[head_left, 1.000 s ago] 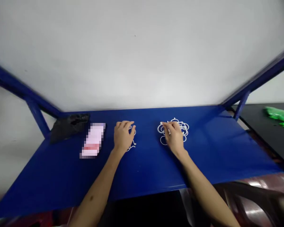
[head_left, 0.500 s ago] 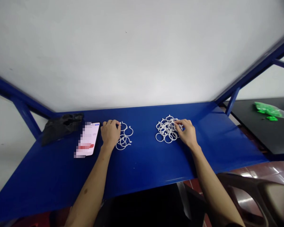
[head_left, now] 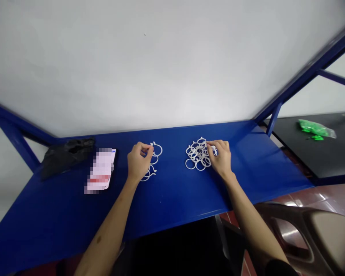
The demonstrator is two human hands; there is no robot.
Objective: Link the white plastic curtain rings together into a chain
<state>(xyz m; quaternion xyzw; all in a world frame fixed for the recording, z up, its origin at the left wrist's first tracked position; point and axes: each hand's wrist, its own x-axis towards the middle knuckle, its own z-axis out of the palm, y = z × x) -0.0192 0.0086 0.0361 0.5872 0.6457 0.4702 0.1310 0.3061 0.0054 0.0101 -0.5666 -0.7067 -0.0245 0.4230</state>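
My left hand (head_left: 139,160) is closed in a pinch on the small clasp end of a white plastic ring (head_left: 162,150). Below it lies a loose group of several similar rings (head_left: 145,179) on the blue table, partly hidden by the hand. To the right is a larger heap of overlapping white rings (head_left: 196,165). My right hand (head_left: 220,159) rests at that heap's right side, thumb and forefinger pinched on a white ring at its edge, which the fingers partly cover.
A phone (head_left: 110,178) with a lit, partly blurred screen lies left of my left hand. A crumpled black bag (head_left: 60,159) is beyond it. Blue frame bars (head_left: 276,115) flank the table (head_left: 172,207). At right are a green-filled plastic bag (head_left: 316,127) and a brown chair (head_left: 304,214).
My left hand has shifted right and turned, its pinched ring now standing out to the right of the fingertips. My right hand stays at the heap. The view has swung slightly right.
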